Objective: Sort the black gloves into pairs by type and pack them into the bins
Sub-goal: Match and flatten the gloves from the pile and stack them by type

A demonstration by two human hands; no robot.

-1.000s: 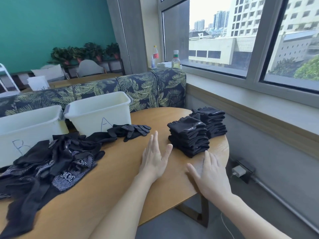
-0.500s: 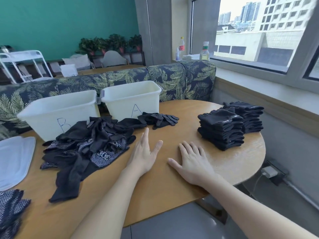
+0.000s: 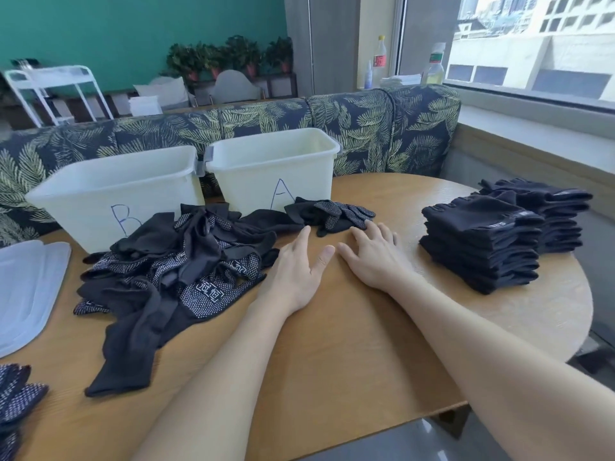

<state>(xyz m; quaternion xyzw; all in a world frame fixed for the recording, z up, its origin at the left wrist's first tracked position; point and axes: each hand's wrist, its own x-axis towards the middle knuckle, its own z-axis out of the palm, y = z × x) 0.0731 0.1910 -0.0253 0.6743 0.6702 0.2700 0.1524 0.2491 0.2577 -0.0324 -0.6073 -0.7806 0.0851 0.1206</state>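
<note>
Both hands flat on the table [image 3: 332, 361], palms down, fingers straight, gripping nothing. Left hand [image 3: 296, 271] sits at the right edge of the loose glove pile [image 3: 173, 271], fingertips near the pile's top edge. Right hand [image 3: 372, 257] just beside it, thumbs close but apart; its fingertips touch or nearly touch a dotted glove pair [image 3: 332, 212] — can't tell which.

That dotted pair lies in front of bin A [image 3: 273, 168], against its front wall. Bin B [image 3: 113, 191] stands left of A, rims nearly touching; both are white, with handwritten letters. The pile is spread in front of B, a mix of plain black and dot-grip gloves, some with a printed logo.

Right of the hands, well apart: two neat stacks of folded black gloves, front stack [image 3: 482, 247] and rear stack [image 3: 552, 214] side by side near the table's right edge.

Far left: a white lid-like sheet [image 3: 26, 287]; more dotted gloves [image 3: 16, 400] at the bottom-left corner. Leaf-print sofa [image 3: 382, 128] behind the bins.
</note>
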